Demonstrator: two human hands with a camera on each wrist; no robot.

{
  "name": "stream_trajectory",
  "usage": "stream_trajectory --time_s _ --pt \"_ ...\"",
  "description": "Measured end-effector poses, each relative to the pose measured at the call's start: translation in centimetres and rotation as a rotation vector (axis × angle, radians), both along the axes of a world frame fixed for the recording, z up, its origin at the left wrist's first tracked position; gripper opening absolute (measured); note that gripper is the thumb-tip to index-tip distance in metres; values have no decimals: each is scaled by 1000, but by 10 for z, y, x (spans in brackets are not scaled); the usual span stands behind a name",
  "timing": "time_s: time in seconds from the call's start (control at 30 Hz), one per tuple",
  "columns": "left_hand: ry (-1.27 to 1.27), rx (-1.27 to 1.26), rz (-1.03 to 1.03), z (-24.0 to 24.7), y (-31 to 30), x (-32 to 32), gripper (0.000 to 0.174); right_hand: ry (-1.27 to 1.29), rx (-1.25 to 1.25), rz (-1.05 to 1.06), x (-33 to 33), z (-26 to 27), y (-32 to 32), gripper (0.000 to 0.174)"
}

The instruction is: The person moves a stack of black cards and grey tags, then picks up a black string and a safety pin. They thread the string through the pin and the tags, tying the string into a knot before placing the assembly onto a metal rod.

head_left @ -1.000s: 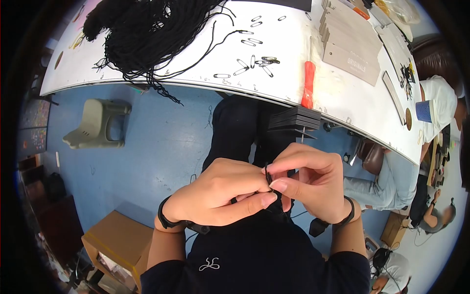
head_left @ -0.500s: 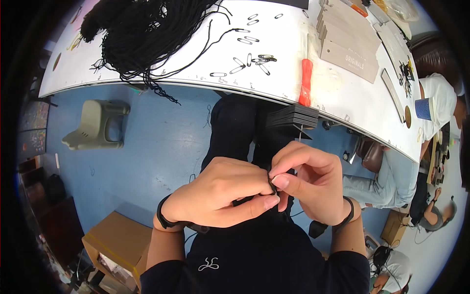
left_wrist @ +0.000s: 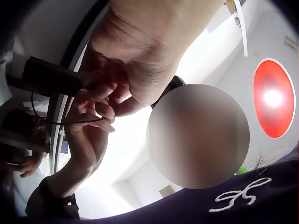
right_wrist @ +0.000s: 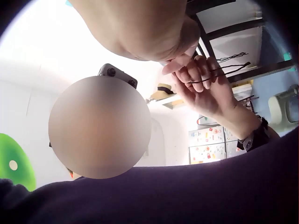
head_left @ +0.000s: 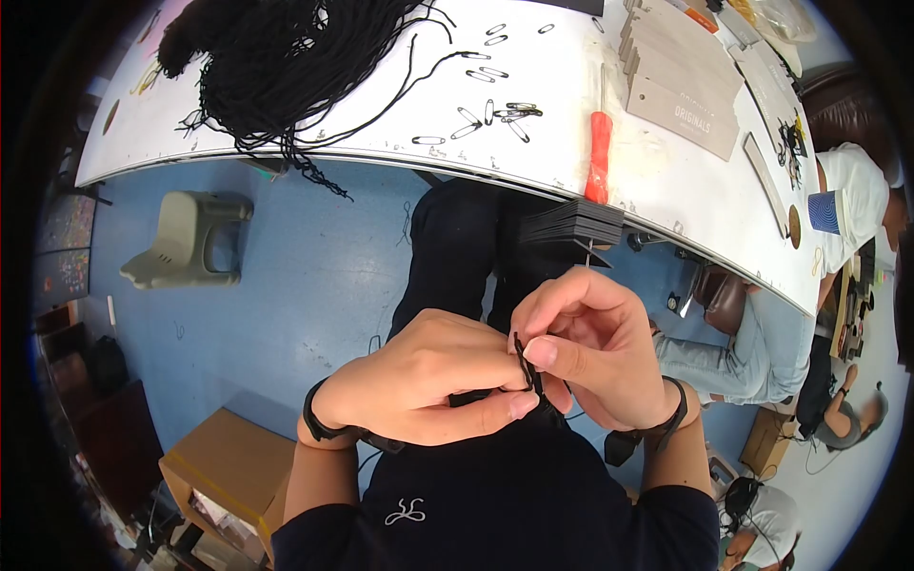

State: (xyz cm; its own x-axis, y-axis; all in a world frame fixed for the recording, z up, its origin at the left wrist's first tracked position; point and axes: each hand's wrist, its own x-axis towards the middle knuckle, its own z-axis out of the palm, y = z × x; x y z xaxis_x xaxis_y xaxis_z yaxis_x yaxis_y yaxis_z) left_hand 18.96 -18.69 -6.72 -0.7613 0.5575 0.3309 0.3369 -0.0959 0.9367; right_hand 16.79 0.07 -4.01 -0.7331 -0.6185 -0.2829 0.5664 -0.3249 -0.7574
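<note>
Both hands meet in front of the dark shirt over a black cord (head_left: 526, 367). My left hand (head_left: 424, 376) pinches it between thumb and curled forefinger. My right hand (head_left: 605, 357) holds its upper part at the tips of thumb and forefinger, right beside the left fingertips. In the left wrist view a thin length of the cord (left_wrist: 77, 122) trails sideways from the fingers. A loop of the cord (right_wrist: 229, 69) shows across the left fingers in the right wrist view. Much of the cord is hidden inside the hands.
A stack of black cards (head_left: 576, 224) sits at the table edge beyond the right hand. On the white table (head_left: 381, 133) lie a heap of black cords (head_left: 286, 76), several safety pins (head_left: 490, 112), a red-handled screwdriver (head_left: 599, 157) and grey cards (head_left: 681, 105). A cardboard box (head_left: 233, 466) stands lower left.
My right thumb and forefinger have spread a little and shifted at the cord. More of the cord now shows standing up between the two hands. The left hand keeps its grip with little movement.
</note>
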Motion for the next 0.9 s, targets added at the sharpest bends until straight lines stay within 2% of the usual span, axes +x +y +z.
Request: stream_trajectory --time_s 0.3,0.47,0.6,0.7,0.8,0.9 --pt "1 49 7 -2 2 2 11 25 -56 104 -2 0 1 28" --pt "-72 74 17 -6 1 4 13 191 -61 112 -3 -5 4 21" --pt "-69 34 -6 -4 -2 1 14 132 -94 89 -1 -5 2 17" --pt "-90 -37 -56 -4 -5 0 6 127 -83 70 -1 -5 2 14" --pt "-99 61 63 -10 -3 3 7 103 -90 78 -1 -5 3 15" --pt "-72 -104 167 -4 -13 0 12 101 -77 57 1 -5 2 15"
